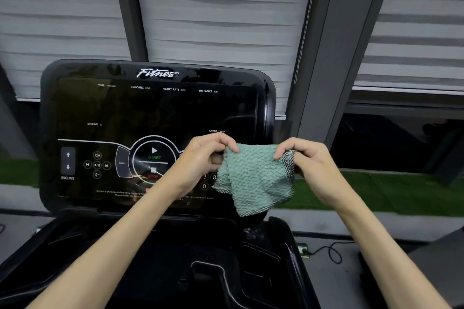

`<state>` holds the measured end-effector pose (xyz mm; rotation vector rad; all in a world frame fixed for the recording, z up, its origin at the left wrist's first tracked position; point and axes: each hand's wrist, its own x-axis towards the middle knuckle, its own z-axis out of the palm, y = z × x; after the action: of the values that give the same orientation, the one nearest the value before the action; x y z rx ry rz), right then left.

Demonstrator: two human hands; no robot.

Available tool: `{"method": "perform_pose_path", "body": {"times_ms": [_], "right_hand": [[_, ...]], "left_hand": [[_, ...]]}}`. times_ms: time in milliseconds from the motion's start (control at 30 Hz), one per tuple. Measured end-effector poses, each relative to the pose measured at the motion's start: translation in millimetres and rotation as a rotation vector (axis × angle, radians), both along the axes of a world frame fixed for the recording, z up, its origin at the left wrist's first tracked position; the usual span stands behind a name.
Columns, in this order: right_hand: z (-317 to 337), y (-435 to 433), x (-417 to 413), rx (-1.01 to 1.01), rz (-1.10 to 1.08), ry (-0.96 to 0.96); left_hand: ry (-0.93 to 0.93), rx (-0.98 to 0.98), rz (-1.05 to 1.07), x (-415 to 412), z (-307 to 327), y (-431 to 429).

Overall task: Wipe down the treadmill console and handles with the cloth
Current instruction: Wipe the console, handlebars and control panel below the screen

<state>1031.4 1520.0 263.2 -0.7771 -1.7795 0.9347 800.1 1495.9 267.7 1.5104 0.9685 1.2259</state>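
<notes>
A green textured cloth [253,178] hangs in the air in front of the lower right corner of the black glossy treadmill console [150,113]. My left hand [203,155] pinches the cloth's upper left corner. At the upper right corner my right hand [306,160] pinches the cloth, where a dark checked backing shows. The cloth droops between the two hands and covers part of the console's number keys. The console screen is dark, with START and STOP buttons at its lower middle. No handle is clearly visible.
Below the console lies the black tray section [200,258] with recesses. Grey blinds [226,7] and dark window frames stand behind. A black cable [329,251] runs on the grey ledge at the right. A strip of green turf [376,195] lies beyond.
</notes>
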Motion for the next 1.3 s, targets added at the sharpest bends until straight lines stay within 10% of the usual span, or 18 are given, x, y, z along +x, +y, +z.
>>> {"method": "perform_pose_path", "body": {"times_ms": [233,700,967,1300], "right_hand": [[-2,-9,-7,-0.336,0.235,0.18],[-20,-6,-21,-0.261,0.065,-0.157],[-43,-16,-40,0.065,-0.131,-0.709],[-90,-31,-55,0.052,0.05,-0.677]], "left_hand": [[0.207,-0.004,-0.068,-11,-16,-2],[0.716,0.281,0.173,-12,-32,6],[0.761,0.338,0.074,-19,-46,1],[1.011,0.802,0.277,-54,-106,3]]}}
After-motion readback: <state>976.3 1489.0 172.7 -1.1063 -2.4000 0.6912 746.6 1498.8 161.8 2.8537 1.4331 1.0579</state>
